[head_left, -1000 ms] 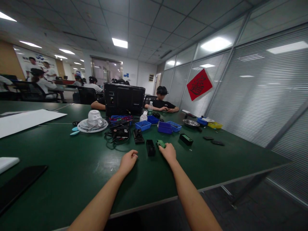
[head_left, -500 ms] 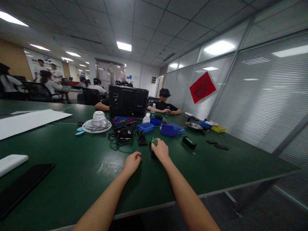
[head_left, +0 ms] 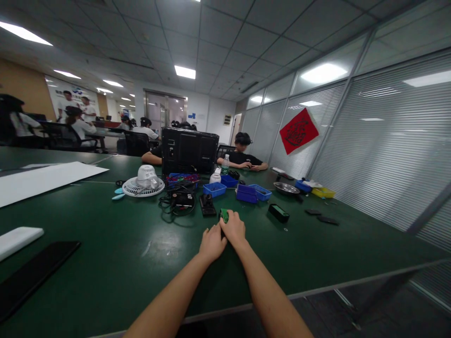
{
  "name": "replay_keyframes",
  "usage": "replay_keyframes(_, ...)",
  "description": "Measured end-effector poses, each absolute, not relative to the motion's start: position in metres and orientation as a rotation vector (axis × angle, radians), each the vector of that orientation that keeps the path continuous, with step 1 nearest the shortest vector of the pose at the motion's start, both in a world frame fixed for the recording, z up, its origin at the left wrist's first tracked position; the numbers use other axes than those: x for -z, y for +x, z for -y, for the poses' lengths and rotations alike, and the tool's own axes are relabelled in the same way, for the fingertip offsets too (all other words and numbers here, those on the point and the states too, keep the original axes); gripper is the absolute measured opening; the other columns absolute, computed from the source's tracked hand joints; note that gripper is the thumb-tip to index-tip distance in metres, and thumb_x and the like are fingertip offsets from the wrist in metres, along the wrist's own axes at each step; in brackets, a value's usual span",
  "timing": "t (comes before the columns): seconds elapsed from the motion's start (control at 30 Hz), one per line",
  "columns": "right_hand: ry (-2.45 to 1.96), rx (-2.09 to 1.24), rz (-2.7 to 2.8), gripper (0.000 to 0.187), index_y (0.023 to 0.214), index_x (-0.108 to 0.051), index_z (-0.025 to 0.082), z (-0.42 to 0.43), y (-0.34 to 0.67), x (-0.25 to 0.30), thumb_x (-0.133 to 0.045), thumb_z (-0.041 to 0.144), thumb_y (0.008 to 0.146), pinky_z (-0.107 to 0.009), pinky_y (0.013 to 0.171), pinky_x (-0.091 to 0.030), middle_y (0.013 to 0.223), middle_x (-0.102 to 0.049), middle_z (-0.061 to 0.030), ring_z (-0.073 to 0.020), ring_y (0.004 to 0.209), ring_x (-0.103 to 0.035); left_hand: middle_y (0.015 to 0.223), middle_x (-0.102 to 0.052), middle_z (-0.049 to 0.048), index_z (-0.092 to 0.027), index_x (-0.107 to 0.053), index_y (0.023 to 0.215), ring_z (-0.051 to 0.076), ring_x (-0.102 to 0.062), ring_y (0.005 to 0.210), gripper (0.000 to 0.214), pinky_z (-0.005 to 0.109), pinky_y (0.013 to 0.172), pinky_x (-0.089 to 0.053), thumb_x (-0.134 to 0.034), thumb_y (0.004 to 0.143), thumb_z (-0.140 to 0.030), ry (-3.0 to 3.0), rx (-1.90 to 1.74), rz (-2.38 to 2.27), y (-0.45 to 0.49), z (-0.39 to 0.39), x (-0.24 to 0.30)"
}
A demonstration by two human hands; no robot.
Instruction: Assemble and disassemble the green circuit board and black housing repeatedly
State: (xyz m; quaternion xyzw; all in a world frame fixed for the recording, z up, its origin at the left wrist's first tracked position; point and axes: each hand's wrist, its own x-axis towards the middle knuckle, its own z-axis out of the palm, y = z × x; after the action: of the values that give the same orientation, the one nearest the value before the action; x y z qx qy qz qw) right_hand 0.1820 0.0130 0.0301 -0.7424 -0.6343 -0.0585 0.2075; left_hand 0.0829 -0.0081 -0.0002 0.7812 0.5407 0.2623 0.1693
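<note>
One green board (head_left: 224,214) sits pinched in your right hand (head_left: 234,228); your left hand (head_left: 213,242) presses close, perhaps for steadiness, its grip too hidden to tell.

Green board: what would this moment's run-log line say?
right grip: on green board; left grip: beside right, hold unclear; black-and-green box: on table, farther right
</note>
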Motion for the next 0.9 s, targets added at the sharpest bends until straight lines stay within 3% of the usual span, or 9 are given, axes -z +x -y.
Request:
replay_keyframes(0.2, -2.086, 0.178, 1.83, 0.037, 0.112, -0.047, 0.02, -0.009, 0.18, -0.028, -0.038, 0.044, 0.085, -0.03, 0.068, -0.042, 0.103, -0.05, -0.01, -0.021, 0.082, -0.059, 0.118, -0.057, 0.0106, -0.016, -0.045, 0.122, 0.021, -0.048, 0.114, 0.039, 0.036, 0.1, -0.028, -0.03, 0.087, -0.024, 2.22, -0.791, -1.579, 0.086, 0.012, 0.002)
replay_keyframes(0.57, -2.117, 0.099, 1.91, 0.055, 0.112, -0.048, 0.018, -0.001, 0.179, -0.027, -0.026, 0.06, 0.085, -0.034, 0.068, -0.043, 0.106, -0.046, -0.0128, -0.0237, 0.085, -0.059, 0.104, -0.062, 0.011, -0.014, -0.058, 0.104, 0.021, -0.055, 0.1, 0.033, 0.033, 0.094, -0.032, -0.031, 0.085, -0.019, 2.252, -0.779, -1.574, 0.083, 0.016, -0.001)
replay_keyframes(0.77, -2.143, -0.032, 1.86, 0.046, 0.12, -0.042, 0.018, -0.006, 0.179, -0.024, -0.031, 0.047, 0.086, -0.035, 0.072, -0.042, 0.106, -0.052, -0.0144, -0.025, 0.089, -0.059, 0.104, -0.063, 0.0104, -0.014, -0.057, 0.106, 0.021, -0.055, 0.102, 0.034, 0.031, 0.094, -0.033, -0.033, 0.083, -0.018, 2.239, -0.794, -1.555, 0.082, 0.014, 0.0)
replay_keyframes(0.9, -2.136, -0.115, 1.805, 0.059, 0.133, -0.026, 0.014, -0.008, 0.179, -0.023, -0.036, 0.044, 0.084, -0.035, 0.072, -0.042, 0.106, -0.057, -0.0156, -0.0261, 0.089, -0.06, 0.113, -0.06, 0.0104, -0.014, -0.049, 0.119, 0.019, -0.054, 0.105, 0.042, 0.028, 0.093, -0.035, -0.037, 0.08, -0.014, 2.154, -0.835, -1.578, 0.08, 0.008, 0.005)
